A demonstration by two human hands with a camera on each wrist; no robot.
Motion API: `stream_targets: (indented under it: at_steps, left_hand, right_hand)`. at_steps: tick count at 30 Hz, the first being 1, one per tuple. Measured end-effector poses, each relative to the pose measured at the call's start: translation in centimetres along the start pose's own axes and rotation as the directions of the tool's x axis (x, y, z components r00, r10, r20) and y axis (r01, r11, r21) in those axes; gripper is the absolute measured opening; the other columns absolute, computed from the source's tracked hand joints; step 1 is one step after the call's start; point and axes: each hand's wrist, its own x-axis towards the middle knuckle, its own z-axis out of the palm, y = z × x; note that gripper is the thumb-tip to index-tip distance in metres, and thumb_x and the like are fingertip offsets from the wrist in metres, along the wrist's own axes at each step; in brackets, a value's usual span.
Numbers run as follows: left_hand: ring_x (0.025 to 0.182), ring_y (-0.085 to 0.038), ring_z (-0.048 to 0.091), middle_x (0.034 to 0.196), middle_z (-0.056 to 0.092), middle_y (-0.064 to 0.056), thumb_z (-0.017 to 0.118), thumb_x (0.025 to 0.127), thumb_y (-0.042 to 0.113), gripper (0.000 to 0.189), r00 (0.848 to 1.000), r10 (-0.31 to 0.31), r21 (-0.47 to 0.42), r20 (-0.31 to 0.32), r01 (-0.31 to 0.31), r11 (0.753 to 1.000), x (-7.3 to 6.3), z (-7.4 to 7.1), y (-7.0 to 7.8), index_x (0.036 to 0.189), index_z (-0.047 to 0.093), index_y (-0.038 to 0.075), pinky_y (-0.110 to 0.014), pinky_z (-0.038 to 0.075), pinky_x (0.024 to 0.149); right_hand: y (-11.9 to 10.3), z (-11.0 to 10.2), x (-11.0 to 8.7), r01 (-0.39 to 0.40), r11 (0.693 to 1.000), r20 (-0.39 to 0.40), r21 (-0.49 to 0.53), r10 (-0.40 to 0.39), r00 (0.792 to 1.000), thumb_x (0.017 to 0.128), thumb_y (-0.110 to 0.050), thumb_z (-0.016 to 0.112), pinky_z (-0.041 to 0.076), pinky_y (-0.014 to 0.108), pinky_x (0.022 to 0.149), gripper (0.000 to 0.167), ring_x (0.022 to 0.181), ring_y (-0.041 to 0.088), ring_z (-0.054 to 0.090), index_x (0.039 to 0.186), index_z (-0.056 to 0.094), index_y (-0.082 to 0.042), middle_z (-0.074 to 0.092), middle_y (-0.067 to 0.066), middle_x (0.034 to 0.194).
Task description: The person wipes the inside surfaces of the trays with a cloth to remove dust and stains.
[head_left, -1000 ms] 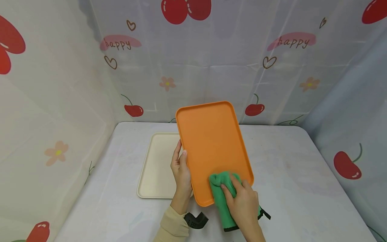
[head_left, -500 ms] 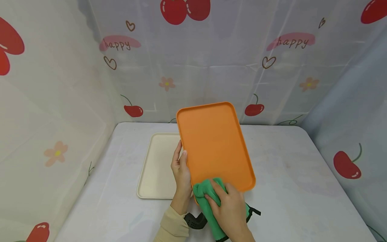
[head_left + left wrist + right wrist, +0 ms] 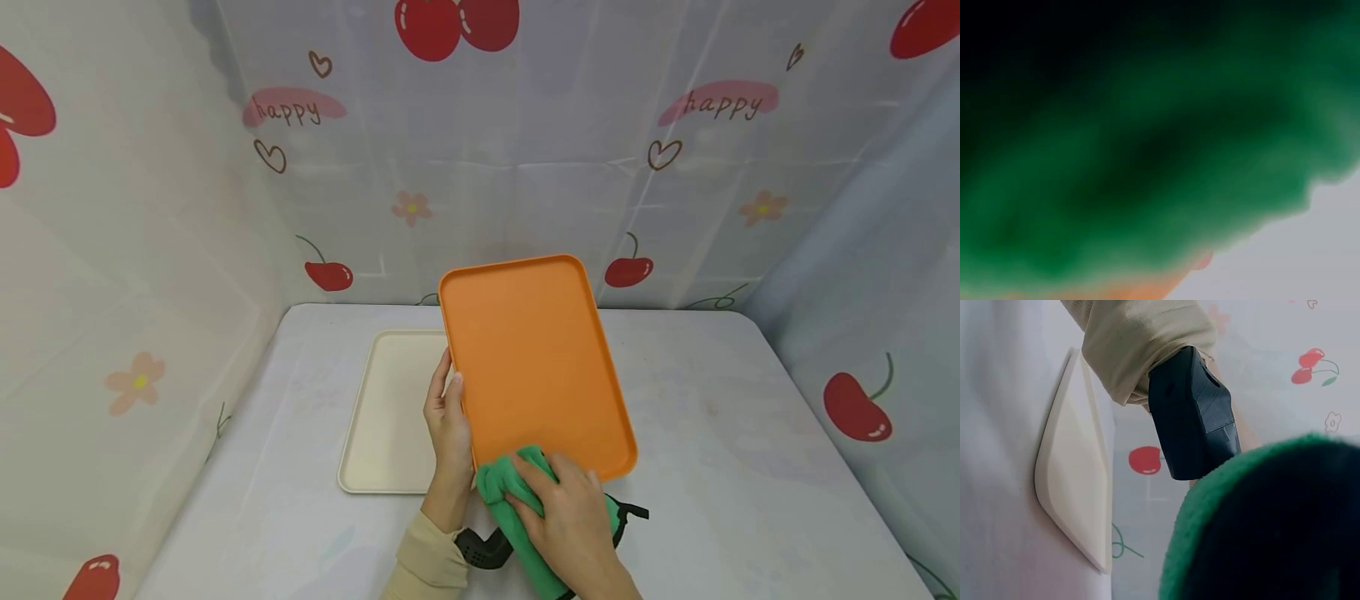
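An orange tray [image 3: 536, 358] is held tilted up above the table in the head view. My left hand [image 3: 447, 425] grips its left edge, thumb on the near side. My right hand [image 3: 558, 512] pinches a bunched green cloth [image 3: 517, 508] against the tray's lower left corner, which the cloth hides. Green cloth [image 3: 1147, 175] blurs across most of the left wrist view, covering the left hand there. In the right wrist view the cloth [image 3: 1210, 519] fills the lower right and hides the right hand.
A cream tray [image 3: 390, 417] lies flat on the white table [image 3: 720, 433], partly behind the orange one. A black wrist camera [image 3: 485, 550] sits at the left sleeve [image 3: 427, 562]. Printed curtains [image 3: 517, 200] stand behind the table and along both sides.
My right hand has slid the green cloth left along the lower part of the orange tray to its lower left corner. The left hand keeps its hold; the tray has barely shifted.
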Motion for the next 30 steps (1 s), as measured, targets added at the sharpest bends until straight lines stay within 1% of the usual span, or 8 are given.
stream_targets:
  at_steps: [5,10,13,16,20,25,27,30]
  left_hand:
    - [0.106,-0.014,0.065,0.133,0.059,-0.005,0.046,0.104,0.024,0.045,1.000,-0.005,0.003,-0.001,0.005,1.000,0.0,0.0,0.0,0.149,0.041,0.018,-0.027,0.058,0.087]
    - [0.103,-0.014,0.066,0.131,0.060,-0.005,0.047,0.104,0.025,0.046,1.000,-0.023,-0.018,0.008,0.023,1.000,0.0,0.1,-0.2,0.149,0.041,0.019,-0.028,0.058,0.085]
    - [0.102,-0.013,0.067,0.130,0.061,-0.004,0.049,0.103,0.027,0.047,1.000,-0.027,-0.025,0.004,0.028,0.999,-0.1,0.1,-0.2,0.149,0.041,0.018,-0.027,0.058,0.084]
    - [0.102,-0.013,0.067,0.130,0.062,-0.004,0.049,0.103,0.026,0.048,1.000,-0.017,-0.023,0.002,0.017,1.000,0.0,0.2,-0.2,0.149,0.040,0.017,-0.027,0.059,0.084]
    - [0.101,-0.013,0.068,0.130,0.063,-0.005,0.049,0.103,0.026,0.048,1.000,-0.004,-0.021,-0.001,0.004,1.000,0.1,0.2,-0.2,0.149,0.041,0.015,-0.027,0.059,0.083]
    - [0.099,-0.013,0.068,0.129,0.064,-0.005,0.049,0.103,0.025,0.048,1.000,-0.001,-0.021,0.001,0.001,1.000,0.0,0.0,-0.2,0.149,0.041,0.014,-0.026,0.059,0.082]
    - [0.100,-0.013,0.068,0.129,0.064,-0.005,0.049,0.103,0.026,0.048,1.000,-0.001,-0.013,0.004,0.001,1.000,0.0,0.0,-0.1,0.149,0.041,0.014,-0.026,0.059,0.083]
    - [0.100,-0.013,0.068,0.129,0.063,-0.005,0.049,0.103,0.027,0.047,1.000,-0.002,0.003,0.007,0.002,1.000,0.0,-0.1,0.0,0.149,0.042,0.016,-0.027,0.059,0.083]
  right_hand:
    - [0.3,-0.2,-0.2,-0.007,1.000,0.020,0.017,0.007,1.000,0.063,-0.031,0.090,0.029,0.019,0.059,0.051,0.071,0.008,0.054,0.110,0.076,-0.022,0.062,-0.002,0.086]
    - [1.0,-0.3,-0.5,-0.028,0.999,0.023,0.036,0.027,0.999,0.059,-0.030,0.092,0.038,0.023,0.057,0.052,0.068,0.007,0.053,0.108,0.077,-0.022,0.062,-0.002,0.083]
    - [1.4,-0.5,-0.7,-0.049,0.998,0.030,0.039,0.048,0.998,0.058,-0.028,0.093,0.042,0.024,0.055,0.052,0.064,0.007,0.052,0.107,0.078,-0.021,0.061,-0.002,0.080]
    - [1.9,-0.8,-0.8,-0.085,0.996,0.043,0.033,0.084,0.996,0.058,-0.026,0.093,0.044,0.022,0.054,0.051,0.062,0.007,0.054,0.106,0.078,-0.020,0.062,-0.001,0.080]
    - [2.7,-1.4,-0.9,-0.153,0.988,0.073,0.005,0.152,0.986,0.060,-0.025,0.092,0.042,0.025,0.053,0.048,0.060,0.011,0.055,0.106,0.078,-0.019,0.063,0.002,0.080]
    - [4.7,-2.0,-1.1,-0.252,0.967,0.116,-0.041,0.255,0.960,0.063,-0.024,0.090,0.036,0.027,0.052,0.046,0.063,0.017,0.058,0.106,0.078,-0.014,0.065,0.007,0.082]
    - [5.6,-2.2,-1.2,-0.276,0.959,0.113,-0.065,0.282,0.953,0.064,-0.023,0.090,0.033,0.027,0.050,0.045,0.065,0.019,0.059,0.106,0.077,-0.013,0.065,0.009,0.083]
    - [7.1,-2.4,-1.5,-0.274,0.955,0.059,-0.115,0.282,0.958,0.063,-0.021,0.090,0.033,0.030,0.047,0.045,0.066,0.023,0.061,0.105,0.077,-0.011,0.064,0.012,0.082]
